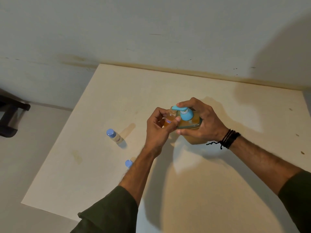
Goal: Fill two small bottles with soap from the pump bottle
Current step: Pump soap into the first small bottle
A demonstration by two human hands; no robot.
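Note:
A pump bottle (190,125) of amber soap with a blue pump head (184,112) stands mid-table. My right hand (202,121) wraps round its body, with the index finger lying on the pump head. My left hand (157,130) pinches a small open bottle (169,119) partly filled with amber soap, its mouth right under the spout. A second small bottle (114,137), clear with a blue cap, stands to the left. A loose blue cap (128,163) lies beside my left forearm.
The cream table (101,174) abuts a pale wall at its far edge. Its left edge drops to the floor, where a dark piece of furniture (10,115) stands at far left.

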